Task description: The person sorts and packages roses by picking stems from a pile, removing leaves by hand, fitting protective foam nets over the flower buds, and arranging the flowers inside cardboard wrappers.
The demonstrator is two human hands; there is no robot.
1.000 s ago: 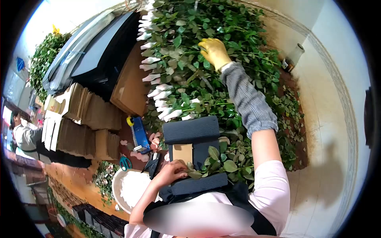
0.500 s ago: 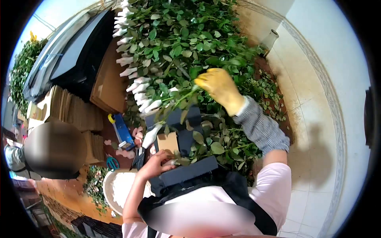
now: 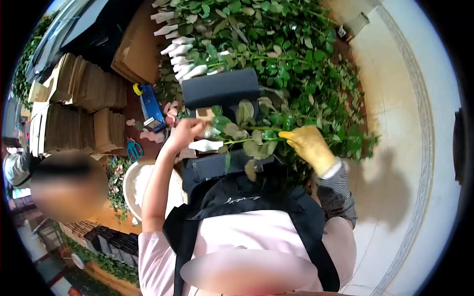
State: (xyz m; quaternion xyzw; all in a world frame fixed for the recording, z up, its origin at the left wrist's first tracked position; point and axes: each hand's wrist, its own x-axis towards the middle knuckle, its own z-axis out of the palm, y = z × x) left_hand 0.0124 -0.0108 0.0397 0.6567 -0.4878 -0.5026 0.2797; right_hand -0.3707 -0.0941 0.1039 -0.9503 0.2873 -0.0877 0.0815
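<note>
Pale tiling [image 3: 390, 113] flanks a leafy, white-tipped stem [image 3: 236, 141].

Ahead of the person: heap of leafy stems [image 3: 291, 64], wrapped heads [image 3: 180, 50] along its left side. Padded block [image 3: 219, 88] at the heap's near edge. Nearer the body, one wrapped flower [image 3: 206, 145] crosswise, head leftward; left hand [image 3: 185, 134] just beside the head, right hand [image 3: 311, 149] at the stem's right. Left of block: tape dispenser [image 3: 151, 106]; nearer, scissors [image 3: 134, 150], then tub [image 3: 129, 187]. Cardboard stacks [image 3: 64, 128] left of dispenser. Jar [image 3: 354, 27] right of heap's far part.
</note>
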